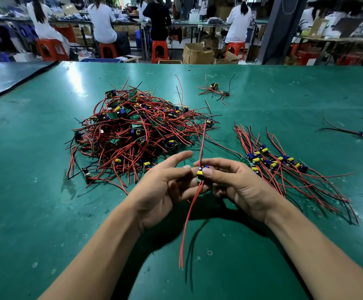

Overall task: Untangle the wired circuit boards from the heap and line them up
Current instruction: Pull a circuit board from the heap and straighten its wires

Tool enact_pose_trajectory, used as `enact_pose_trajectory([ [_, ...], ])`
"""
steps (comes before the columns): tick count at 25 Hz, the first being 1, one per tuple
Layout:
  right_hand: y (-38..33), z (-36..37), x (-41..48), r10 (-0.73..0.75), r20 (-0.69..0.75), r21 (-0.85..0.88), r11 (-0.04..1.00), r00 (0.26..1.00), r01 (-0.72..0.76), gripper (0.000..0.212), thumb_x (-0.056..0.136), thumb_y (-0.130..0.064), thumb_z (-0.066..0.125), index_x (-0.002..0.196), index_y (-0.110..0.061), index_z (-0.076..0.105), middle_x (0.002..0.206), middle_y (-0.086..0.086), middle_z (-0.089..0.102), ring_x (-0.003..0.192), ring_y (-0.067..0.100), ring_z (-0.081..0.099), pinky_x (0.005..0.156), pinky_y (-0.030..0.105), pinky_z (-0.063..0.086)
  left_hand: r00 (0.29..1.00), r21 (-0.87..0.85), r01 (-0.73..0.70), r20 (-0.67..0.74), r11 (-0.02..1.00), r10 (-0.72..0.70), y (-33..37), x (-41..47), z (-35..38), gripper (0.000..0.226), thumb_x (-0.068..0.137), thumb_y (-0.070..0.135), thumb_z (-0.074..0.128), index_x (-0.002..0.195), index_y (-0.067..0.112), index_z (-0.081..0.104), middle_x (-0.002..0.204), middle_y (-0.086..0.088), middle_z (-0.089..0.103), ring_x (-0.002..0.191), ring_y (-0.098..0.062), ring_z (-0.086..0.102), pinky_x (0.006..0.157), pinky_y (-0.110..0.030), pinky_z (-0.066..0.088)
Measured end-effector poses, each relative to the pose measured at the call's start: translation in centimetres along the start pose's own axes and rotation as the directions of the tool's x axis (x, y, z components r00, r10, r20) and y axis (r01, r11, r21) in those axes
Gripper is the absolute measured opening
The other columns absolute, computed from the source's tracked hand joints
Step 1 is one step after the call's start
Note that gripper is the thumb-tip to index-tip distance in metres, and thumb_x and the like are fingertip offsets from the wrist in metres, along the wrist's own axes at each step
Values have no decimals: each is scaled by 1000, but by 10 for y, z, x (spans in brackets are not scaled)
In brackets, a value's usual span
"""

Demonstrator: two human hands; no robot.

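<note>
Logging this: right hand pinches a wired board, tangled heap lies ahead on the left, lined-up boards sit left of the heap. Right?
No. The head view shows the lined-up boards right of the heap, beside the right hand. The rest holds: that hand pinches a wired board.

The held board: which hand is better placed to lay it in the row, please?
Probably right: the right hand pinches the board and the row lies on its side; the left hand is open.
</note>
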State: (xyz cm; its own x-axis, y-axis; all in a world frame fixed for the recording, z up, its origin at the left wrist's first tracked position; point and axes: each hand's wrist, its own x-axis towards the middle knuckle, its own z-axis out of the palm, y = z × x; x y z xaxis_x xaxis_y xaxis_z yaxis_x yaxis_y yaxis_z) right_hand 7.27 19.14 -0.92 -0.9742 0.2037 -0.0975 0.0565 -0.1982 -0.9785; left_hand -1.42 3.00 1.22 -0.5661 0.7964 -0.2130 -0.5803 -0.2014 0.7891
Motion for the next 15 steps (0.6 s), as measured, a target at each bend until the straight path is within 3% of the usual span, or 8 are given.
enact_pose_trajectory([
  [3, -1, 1, 0, -13, -22, 105, 994, 1000, 15, 37, 62, -34, 89, 96, -24, 79, 95, -1, 75, 75, 7, 64, 61, 21, 41, 1000, -49, 4, 22, 999, -3, -1, 0, 0, 37, 96, -1, 44, 131, 7, 52, 98, -19, 72, 81, -28, 73, 70, -35, 61],
  [6, -5, 0, 0, -58, -100, 236, 968, 993, 80, 28, 62, -25, 90, 86, -26, 76, 80, -9, 67, 64, 4, 57, 55, 18, 43, 999, -69, 38, 30, 997, -36, 0, 0, -2, 30, 100, 11, 45, 128, 5, 55, 105, -22, 72, 88, -30, 74, 67, -32, 61],
  [10, -13, -4, -1, -103, -219, 415, 890, 970, 188, 21, 65, -23, 81, 82, -25, 69, 74, -6, 59, 54, 7, 48, 48, 19, 40, 998, -249, 44, -33, 968, -54, 6, 3, -13, 56, 100, 46, 37, 113, -2, 63, 98, -22, 74, 74, -25, 75, 53, -30, 59],
  [12, -14, -2, 1, -103, -312, 409, 883, 944, 232, 26, 66, -20, 78, 86, -24, 62, 73, -6, 60, 52, 7, 48, 46, 19, 41, 998, -330, 4, -51, 944, -22, 7, 5, -19, 63, 101, 50, 34, 112, -3, 64, 103, -23, 72, 80, -28, 75, 56, -33, 60],
  [15, -15, -1, 5, -58, -479, 469, 826, 876, 311, 23, 68, -15, 76, 86, -21, 63, 74, -6, 64, 49, 5, 49, 45, 16, 41, 997, -299, -12, -75, 954, -11, 1, 8, -21, 61, 101, 49, 33, 115, -3, 61, 108, -24, 71, 86, -32, 74, 60, -35, 61],
])
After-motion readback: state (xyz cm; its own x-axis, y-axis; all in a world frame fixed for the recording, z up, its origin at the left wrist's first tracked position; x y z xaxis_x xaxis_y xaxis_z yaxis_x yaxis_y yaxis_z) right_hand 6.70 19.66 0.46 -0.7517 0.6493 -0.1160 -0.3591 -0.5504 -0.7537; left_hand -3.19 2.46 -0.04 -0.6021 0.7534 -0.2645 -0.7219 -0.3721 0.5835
